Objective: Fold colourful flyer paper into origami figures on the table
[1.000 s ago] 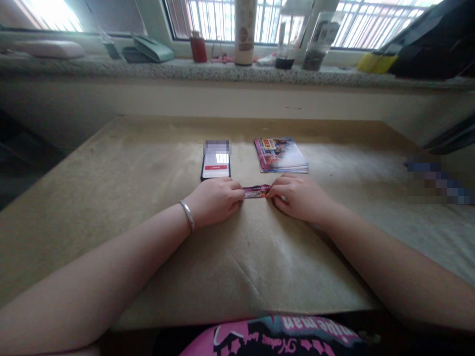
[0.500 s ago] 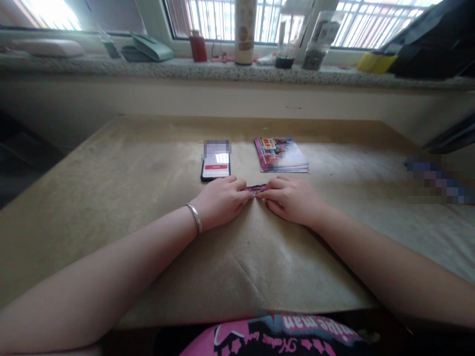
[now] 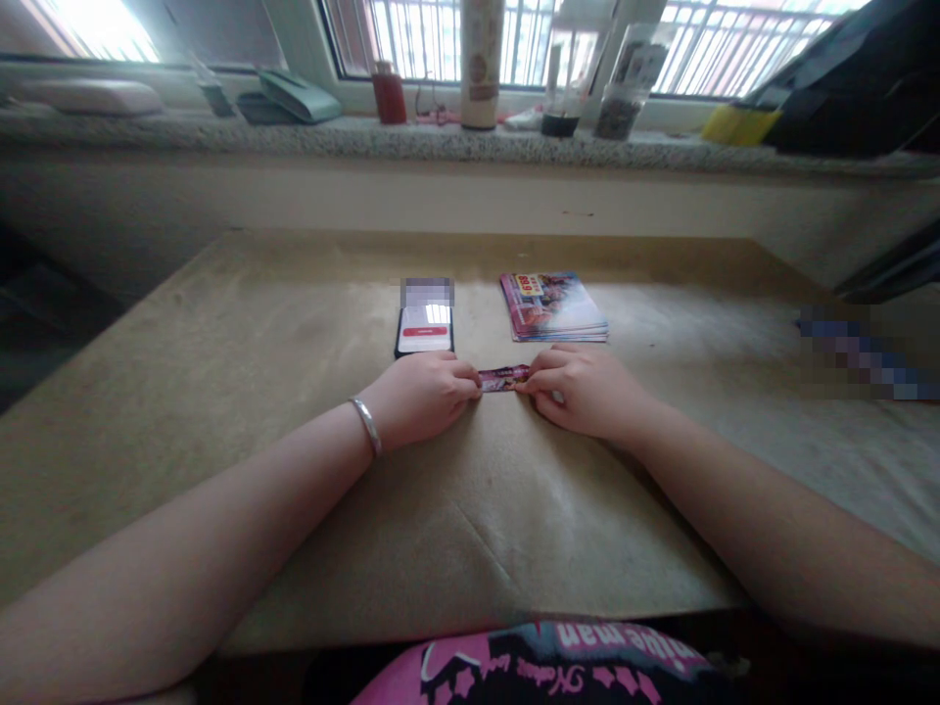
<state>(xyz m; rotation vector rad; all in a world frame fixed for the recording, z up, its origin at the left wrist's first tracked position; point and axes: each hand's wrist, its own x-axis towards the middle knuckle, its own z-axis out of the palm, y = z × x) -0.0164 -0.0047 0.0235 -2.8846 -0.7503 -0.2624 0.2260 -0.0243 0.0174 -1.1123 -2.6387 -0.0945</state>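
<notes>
A narrow folded strip of printed paper [image 3: 503, 378], purple and red, lies flat on the brown paper-covered table [image 3: 220, 392]. My left hand [image 3: 418, 396], with a silver bangle on the wrist, pinches the strip's left end. My right hand [image 3: 584, 389] pinches its right end. Both hands rest on the table, fingers curled and closed on the strip. Just beyond my right hand sits a stack of colourful flyers [image 3: 552, 306]. A phone [image 3: 425, 328] with a lit screen lies just beyond my left hand.
A stone windowsill [image 3: 367, 137] runs behind the table with a red jar [image 3: 388, 95], a tall bottle [image 3: 481, 64], clear containers [image 3: 624, 83], a teal case [image 3: 290, 96] and a yellow item [image 3: 738, 124]. A blurred object [image 3: 859, 352] lies at the table's right.
My hands drew close together over the strip half a second ago and have now spread apart a little, showing more of the strip between them.
</notes>
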